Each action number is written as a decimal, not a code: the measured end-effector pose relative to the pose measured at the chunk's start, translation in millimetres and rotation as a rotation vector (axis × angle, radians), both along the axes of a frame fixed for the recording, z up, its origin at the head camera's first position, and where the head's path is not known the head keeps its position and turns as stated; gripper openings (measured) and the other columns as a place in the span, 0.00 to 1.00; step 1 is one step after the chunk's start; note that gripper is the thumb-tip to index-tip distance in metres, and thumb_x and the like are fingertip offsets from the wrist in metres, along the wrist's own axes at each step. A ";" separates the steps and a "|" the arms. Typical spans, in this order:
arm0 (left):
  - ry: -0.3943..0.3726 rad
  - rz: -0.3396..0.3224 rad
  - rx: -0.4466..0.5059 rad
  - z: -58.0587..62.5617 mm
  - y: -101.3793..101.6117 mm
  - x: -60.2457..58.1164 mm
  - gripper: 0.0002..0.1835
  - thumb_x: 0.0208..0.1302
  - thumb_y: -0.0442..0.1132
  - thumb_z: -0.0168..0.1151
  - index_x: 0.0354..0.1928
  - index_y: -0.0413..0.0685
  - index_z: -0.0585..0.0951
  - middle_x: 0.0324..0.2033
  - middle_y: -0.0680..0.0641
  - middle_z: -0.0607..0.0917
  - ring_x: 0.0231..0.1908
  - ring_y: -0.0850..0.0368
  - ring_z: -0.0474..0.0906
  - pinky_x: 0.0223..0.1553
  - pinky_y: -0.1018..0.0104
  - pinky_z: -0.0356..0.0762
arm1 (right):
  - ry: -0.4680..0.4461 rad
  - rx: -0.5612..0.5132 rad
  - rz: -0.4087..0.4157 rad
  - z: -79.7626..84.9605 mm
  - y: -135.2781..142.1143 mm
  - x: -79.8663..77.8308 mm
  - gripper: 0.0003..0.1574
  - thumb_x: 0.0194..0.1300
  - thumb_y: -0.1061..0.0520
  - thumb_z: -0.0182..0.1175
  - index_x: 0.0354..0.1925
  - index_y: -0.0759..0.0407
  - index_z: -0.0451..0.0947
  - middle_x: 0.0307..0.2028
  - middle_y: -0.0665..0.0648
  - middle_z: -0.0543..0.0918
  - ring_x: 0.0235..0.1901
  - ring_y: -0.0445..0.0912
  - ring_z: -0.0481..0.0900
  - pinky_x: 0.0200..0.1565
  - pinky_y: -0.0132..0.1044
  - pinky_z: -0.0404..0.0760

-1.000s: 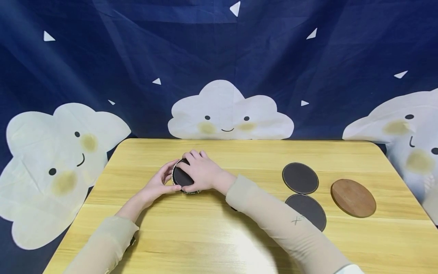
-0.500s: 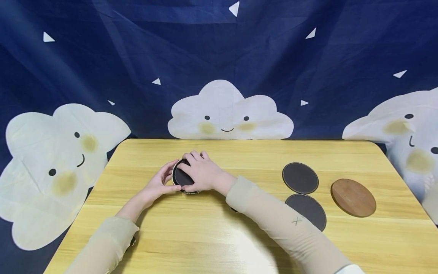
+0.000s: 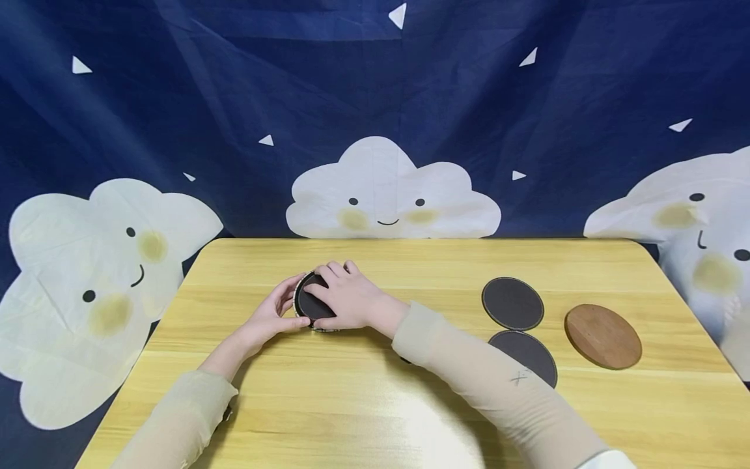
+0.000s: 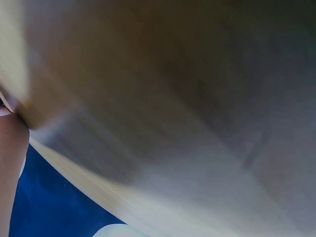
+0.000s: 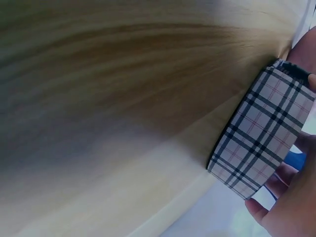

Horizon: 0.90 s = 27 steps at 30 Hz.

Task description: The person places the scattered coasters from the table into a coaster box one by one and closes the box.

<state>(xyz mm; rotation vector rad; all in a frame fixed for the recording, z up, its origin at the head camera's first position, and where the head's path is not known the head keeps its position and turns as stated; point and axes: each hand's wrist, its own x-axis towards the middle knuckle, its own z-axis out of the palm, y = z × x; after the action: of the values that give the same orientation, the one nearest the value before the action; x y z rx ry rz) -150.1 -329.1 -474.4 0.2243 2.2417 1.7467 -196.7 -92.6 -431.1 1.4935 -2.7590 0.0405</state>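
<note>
A round coaster holder [image 3: 314, 303] with a dark top sits at the left of the table; its plaid side wall [image 5: 261, 129] shows in the right wrist view. My left hand [image 3: 271, 315] grips it from the left, thumb at the near rim and fingers round the far side. From the right, my right hand [image 3: 353, 301] holds the same holder, its index finger reaching over the dark top and its thumb at the near edge. The palm hides the holder's right part. In the left wrist view, only a strip of the hand [image 4: 12, 173] shows.
Two dark round coasters, one farther back [image 3: 512, 303] and one nearer [image 3: 530, 355], lie to the right, the nearer partly behind my right sleeve [image 3: 469, 371]. Beside them is a brown wooden disc [image 3: 603, 337]. A blue cloud-print curtain [image 3: 375, 85] hangs behind the table [image 3: 351, 404].
My right hand and forearm have shifted slightly to the right, uncovering a little more of the dark top. The left hand keeps its grip in place.
</note>
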 end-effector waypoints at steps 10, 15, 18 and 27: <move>-0.003 -0.001 0.003 -0.1 -0.7 0.6 0.52 0.64 0.31 0.75 0.84 0.44 0.54 0.78 0.32 0.63 0.61 0.79 0.73 0.65 0.87 0.64 | 0.025 0.001 0.015 6.8 18.4 2.3 0.46 0.71 0.24 0.56 0.77 0.41 0.67 0.74 0.56 0.68 0.73 0.51 0.64 0.70 0.51 0.67; -0.003 0.004 0.001 1.0 -0.2 0.1 0.52 0.64 0.31 0.75 0.84 0.43 0.55 0.78 0.31 0.64 0.61 0.79 0.73 0.65 0.87 0.64 | 0.040 -0.032 0.027 14.1 34.6 4.3 0.46 0.70 0.25 0.59 0.76 0.43 0.69 0.74 0.57 0.70 0.71 0.51 0.66 0.70 0.51 0.68; -0.004 0.004 -0.002 1.7 0.2 -0.2 0.52 0.64 0.31 0.76 0.84 0.43 0.55 0.78 0.31 0.64 0.61 0.79 0.73 0.64 0.87 0.64 | 0.054 -0.051 0.036 17.1 45.4 5.9 0.46 0.69 0.26 0.61 0.76 0.44 0.70 0.73 0.58 0.71 0.71 0.52 0.67 0.69 0.52 0.69; 0.001 0.009 -0.010 -0.2 -0.9 0.1 0.53 0.63 0.31 0.76 0.84 0.43 0.55 0.77 0.31 0.66 0.60 0.78 0.74 0.64 0.87 0.65 | 0.088 -0.045 0.038 23.7 77.2 10.5 0.45 0.69 0.28 0.63 0.75 0.47 0.71 0.71 0.60 0.72 0.70 0.55 0.68 0.70 0.56 0.69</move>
<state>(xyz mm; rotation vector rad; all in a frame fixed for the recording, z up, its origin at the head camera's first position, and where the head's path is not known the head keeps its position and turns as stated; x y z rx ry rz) -150.0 -330.0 -474.6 0.2137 2.2549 1.7405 -186.1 -15.4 -407.4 1.4986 -2.6434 0.0358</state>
